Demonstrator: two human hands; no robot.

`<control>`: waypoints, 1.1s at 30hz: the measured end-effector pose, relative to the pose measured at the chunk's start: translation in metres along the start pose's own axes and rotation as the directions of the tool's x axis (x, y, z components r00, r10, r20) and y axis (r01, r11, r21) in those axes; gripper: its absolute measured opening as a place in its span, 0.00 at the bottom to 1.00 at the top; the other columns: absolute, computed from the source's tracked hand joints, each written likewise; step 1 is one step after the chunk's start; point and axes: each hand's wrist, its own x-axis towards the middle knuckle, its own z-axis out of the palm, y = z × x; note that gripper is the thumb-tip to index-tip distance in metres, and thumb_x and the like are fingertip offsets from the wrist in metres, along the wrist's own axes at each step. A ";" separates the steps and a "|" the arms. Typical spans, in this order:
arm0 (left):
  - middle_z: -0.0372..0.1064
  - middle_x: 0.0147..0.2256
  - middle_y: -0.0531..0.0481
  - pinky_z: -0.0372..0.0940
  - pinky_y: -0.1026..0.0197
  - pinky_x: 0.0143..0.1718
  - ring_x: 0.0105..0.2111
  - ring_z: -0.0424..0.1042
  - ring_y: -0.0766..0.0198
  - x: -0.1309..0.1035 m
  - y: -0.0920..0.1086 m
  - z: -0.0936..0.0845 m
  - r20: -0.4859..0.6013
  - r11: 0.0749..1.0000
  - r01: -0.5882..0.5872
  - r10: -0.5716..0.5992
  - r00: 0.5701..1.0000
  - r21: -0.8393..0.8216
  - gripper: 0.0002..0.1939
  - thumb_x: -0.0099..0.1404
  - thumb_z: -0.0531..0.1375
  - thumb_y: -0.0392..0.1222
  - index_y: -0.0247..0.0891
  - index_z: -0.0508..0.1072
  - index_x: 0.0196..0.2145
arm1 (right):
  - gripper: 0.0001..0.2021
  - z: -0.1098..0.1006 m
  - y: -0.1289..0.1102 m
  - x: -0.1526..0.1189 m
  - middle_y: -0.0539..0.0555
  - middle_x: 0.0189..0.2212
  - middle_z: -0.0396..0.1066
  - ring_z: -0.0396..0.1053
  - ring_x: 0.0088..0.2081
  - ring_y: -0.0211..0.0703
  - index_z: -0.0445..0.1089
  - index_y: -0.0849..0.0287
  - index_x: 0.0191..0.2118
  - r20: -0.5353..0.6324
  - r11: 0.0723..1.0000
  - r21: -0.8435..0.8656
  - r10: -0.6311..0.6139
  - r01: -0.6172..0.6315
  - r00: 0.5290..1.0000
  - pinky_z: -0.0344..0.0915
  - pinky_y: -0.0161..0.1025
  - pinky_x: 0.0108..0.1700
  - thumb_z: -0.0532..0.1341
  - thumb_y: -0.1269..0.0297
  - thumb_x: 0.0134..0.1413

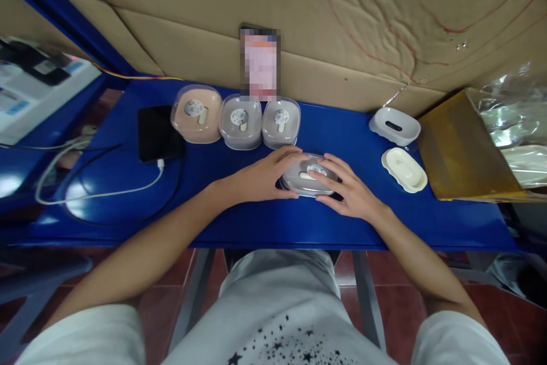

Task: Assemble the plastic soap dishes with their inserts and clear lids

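A grey box with a clear lid (304, 184) sits on the blue table in front of me, with a round label and a pale tab on top. My left hand (280, 174) grips its left end, thumb at the near side and fingers over the far edge. From the right, my right hand (344, 185) holds the other end, its fingers lying over the lid and label. Just beyond stand a peach lidded box (188, 123) and two grey lidded boxes, one in the middle (252, 128) and one to its right (293, 123).
On the right are a white oval dish with a dark slot (408, 126), a cream oval dish (412, 174) and a cardboard box (457, 148) with plastic-wrapped pieces. A phone (260, 63) leans at the back. A black device (154, 134) with a white cable (128, 191) lies left.
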 end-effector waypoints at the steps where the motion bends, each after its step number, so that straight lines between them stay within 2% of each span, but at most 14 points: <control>1: 0.59 0.71 0.36 0.61 0.35 0.72 0.72 0.61 0.41 0.001 0.000 -0.001 0.002 1.000 0.005 -0.005 1.000 -0.026 0.48 0.65 0.75 0.50 0.49 0.56 0.74 | 0.30 0.000 -0.001 0.001 0.57 0.74 0.61 0.53 0.77 0.66 0.62 0.42 0.75 0.004 1.000 -0.004 0.004 -0.004 1.000 0.60 0.71 0.74 0.64 0.51 0.72; 5: 0.63 0.69 0.35 0.64 0.37 0.70 0.69 0.66 0.41 0.002 -0.004 -0.001 0.012 0.996 0.031 -0.030 0.999 -0.085 0.50 0.63 0.76 0.56 0.44 0.57 0.73 | 0.30 0.005 -0.005 0.000 0.58 0.75 0.60 0.51 0.78 0.65 0.61 0.44 0.76 -0.002 1.000 -0.027 -0.003 0.003 1.000 0.59 0.69 0.75 0.62 0.51 0.73; 8: 0.61 0.70 0.33 0.61 0.36 0.71 0.71 0.64 0.41 0.003 -0.008 0.004 -0.001 0.996 0.002 -0.002 1.000 -0.087 0.50 0.64 0.75 0.55 0.43 0.55 0.74 | 0.30 0.009 -0.005 -0.005 0.60 0.76 0.58 0.47 0.80 0.63 0.60 0.47 0.76 -0.005 0.999 -0.044 -0.008 0.008 1.000 0.59 0.67 0.76 0.61 0.52 0.74; 10: 0.57 0.72 0.32 0.59 0.35 0.73 0.73 0.59 0.40 0.003 -0.008 0.006 -0.020 0.996 -0.030 0.028 0.999 -0.081 0.51 0.65 0.75 0.53 0.44 0.52 0.75 | 0.30 0.008 -0.002 -0.010 0.61 0.75 0.58 0.47 0.79 0.63 0.59 0.49 0.77 -0.012 0.997 -0.076 0.032 -0.033 0.999 0.58 0.67 0.75 0.59 0.52 0.75; 12: 0.52 0.74 0.31 0.56 0.35 0.74 0.75 0.55 0.41 0.003 -0.005 0.008 -0.036 0.997 -0.044 0.042 0.998 -0.061 0.51 0.68 0.73 0.51 0.45 0.49 0.76 | 0.30 0.004 0.004 -0.013 0.63 0.74 0.60 0.52 0.77 0.64 0.58 0.52 0.76 -0.085 0.982 -0.135 0.124 -0.135 0.989 0.58 0.69 0.75 0.58 0.51 0.75; 15: 0.48 0.76 0.32 0.56 0.36 0.75 0.77 0.53 0.43 0.002 0.001 0.007 -0.031 0.999 -0.031 0.030 0.999 -0.026 0.46 0.73 0.68 0.48 0.46 0.47 0.77 | 0.32 -0.005 0.014 -0.011 0.70 0.70 0.63 0.59 0.73 0.68 0.59 0.60 0.74 -0.264 0.903 -0.232 0.301 -0.363 0.916 0.59 0.71 0.72 0.57 0.48 0.75; 17: 0.49 0.76 0.33 0.58 0.38 0.74 0.76 0.54 0.44 0.001 0.003 0.007 -0.018 1.000 -0.025 0.025 1.000 -0.008 0.43 0.74 0.65 0.46 0.46 0.48 0.77 | 0.34 -0.010 0.020 -0.003 0.72 0.70 0.63 0.60 0.71 0.71 0.59 0.61 0.74 -0.315 0.843 -0.274 0.376 -0.462 0.872 0.60 0.73 0.70 0.56 0.45 0.74; 18: 0.50 0.76 0.34 0.59 0.39 0.74 0.76 0.55 0.45 0.001 0.004 0.007 -0.012 1.000 -0.019 0.019 1.000 0.003 0.42 0.75 0.65 0.46 0.47 0.48 0.77 | 0.34 -0.011 0.022 0.003 0.71 0.70 0.63 0.60 0.71 0.71 0.59 0.60 0.74 -0.316 0.828 -0.287 0.393 -0.481 0.864 0.61 0.73 0.69 0.55 0.44 0.74; 23: 0.53 0.74 0.34 0.64 0.39 0.70 0.73 0.61 0.44 0.000 0.001 0.009 0.016 0.997 0.022 -0.024 1.000 0.070 0.36 0.76 0.63 0.45 0.45 0.55 0.76 | 0.31 -0.001 0.022 0.036 0.69 0.69 0.66 0.62 0.69 0.68 0.64 0.58 0.73 -0.276 0.845 -0.268 0.393 -0.463 0.877 0.63 0.67 0.69 0.52 0.46 0.76; 26: 0.56 0.73 0.35 0.65 0.39 0.70 0.72 0.63 0.44 -0.001 0.000 0.011 0.014 0.996 0.015 -0.016 1.000 0.091 0.35 0.76 0.63 0.45 0.44 0.57 0.75 | 0.31 0.004 0.016 0.048 0.67 0.70 0.65 0.62 0.70 0.66 0.60 0.55 0.76 -0.273 0.896 -0.183 0.348 -0.404 0.897 0.62 0.68 0.70 0.53 0.45 0.76; 28: 0.58 0.72 0.34 0.65 0.38 0.70 0.71 0.64 0.44 -0.001 0.001 0.011 0.010 0.994 -0.007 0.006 1.000 0.108 0.34 0.76 0.63 0.44 0.44 0.59 0.75 | 0.32 -0.001 0.015 0.048 0.65 0.72 0.63 0.62 0.71 0.63 0.57 0.51 0.77 -0.253 0.930 -0.138 0.299 -0.341 0.920 0.62 0.66 0.71 0.53 0.45 0.76; 30: 0.59 0.71 0.35 0.65 0.38 0.70 0.71 0.65 0.44 -0.002 0.002 0.012 0.013 0.991 -0.022 0.020 1.000 0.134 0.33 0.76 0.63 0.43 0.44 0.60 0.74 | 0.30 -0.014 0.022 0.040 0.63 0.73 0.62 0.61 0.73 0.61 0.57 0.51 0.77 -0.252 0.929 -0.148 0.295 -0.338 0.922 0.61 0.64 0.72 0.52 0.46 0.77; 32: 0.60 0.70 0.35 0.66 0.39 0.69 0.70 0.65 0.44 -0.002 0.003 0.012 0.023 0.986 -0.029 0.026 0.999 0.164 0.32 0.76 0.62 0.42 0.43 0.60 0.74 | 0.29 -0.031 0.036 0.020 0.65 0.72 0.65 0.63 0.72 0.62 0.62 0.53 0.74 -0.282 0.872 -0.213 0.377 -0.441 0.882 0.62 0.64 0.71 0.51 0.47 0.77; 33: 0.61 0.70 0.35 0.66 0.39 0.69 0.69 0.66 0.44 -0.002 0.003 0.012 0.028 0.983 -0.032 0.027 0.999 0.179 0.31 0.77 0.61 0.42 0.42 0.61 0.73 | 0.29 -0.039 0.045 0.005 0.67 0.70 0.66 0.65 0.70 0.65 0.64 0.56 0.73 -0.309 0.810 -0.258 0.448 -0.528 0.839 0.62 0.66 0.70 0.51 0.47 0.77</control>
